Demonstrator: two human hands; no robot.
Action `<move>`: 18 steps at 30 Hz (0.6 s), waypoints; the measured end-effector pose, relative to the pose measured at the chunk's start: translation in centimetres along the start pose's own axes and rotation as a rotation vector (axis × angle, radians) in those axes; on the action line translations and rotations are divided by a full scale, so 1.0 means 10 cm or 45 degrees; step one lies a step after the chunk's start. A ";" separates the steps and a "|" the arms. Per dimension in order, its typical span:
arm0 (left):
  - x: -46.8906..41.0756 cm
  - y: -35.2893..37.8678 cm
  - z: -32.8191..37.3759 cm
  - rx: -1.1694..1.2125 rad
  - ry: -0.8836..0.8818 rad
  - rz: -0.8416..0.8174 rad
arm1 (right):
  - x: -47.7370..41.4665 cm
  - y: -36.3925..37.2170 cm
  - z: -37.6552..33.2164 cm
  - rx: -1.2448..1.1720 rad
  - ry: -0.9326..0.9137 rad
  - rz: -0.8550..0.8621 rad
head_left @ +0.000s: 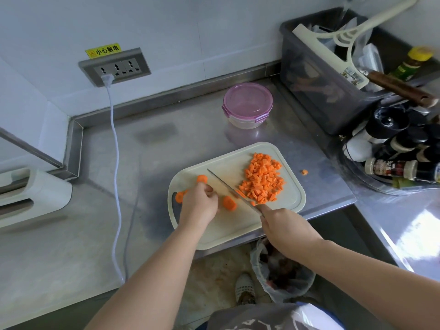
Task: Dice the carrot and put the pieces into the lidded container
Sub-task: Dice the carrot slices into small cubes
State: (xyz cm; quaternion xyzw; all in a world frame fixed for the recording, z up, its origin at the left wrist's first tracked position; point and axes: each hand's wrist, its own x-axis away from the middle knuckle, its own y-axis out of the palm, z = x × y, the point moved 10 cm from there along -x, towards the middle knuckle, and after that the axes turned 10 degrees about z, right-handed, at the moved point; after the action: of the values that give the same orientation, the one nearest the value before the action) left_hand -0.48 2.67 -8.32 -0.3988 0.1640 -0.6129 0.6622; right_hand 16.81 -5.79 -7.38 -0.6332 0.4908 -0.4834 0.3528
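On board's (238, 225) right half: carrot dice (262, 182) heaped. Chunks (229, 203) near left edge. Right hand (285, 229) clamped on knife (228, 186), blade diagonal across middle. Left hand (198, 203) fingers curled among chunks, hold unclear. Container (247, 104), lid on, beyond far edge.

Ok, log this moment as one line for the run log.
stage: dicing | left hand among carrot chunks, grip unclear | right hand grips knife | diced pile on cutting board | container lid on

A steel surface (152, 158) meets pale walls (166, 25), with a socket panel (115, 67) at ten o'clock and stained floor (214, 277) at six o'clock.
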 end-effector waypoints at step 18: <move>-0.02 0.57 0.68 -0.665 0.765 -0.310 | 0.12 -0.56 0.56 -0.098 0.050 0.376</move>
State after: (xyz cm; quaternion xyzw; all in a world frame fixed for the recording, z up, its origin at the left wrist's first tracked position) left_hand 8.15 4.64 -8.28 -0.3733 0.4514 -0.7137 0.3842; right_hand 23.82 -5.55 -3.49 -0.5577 0.6037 -0.4192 0.3859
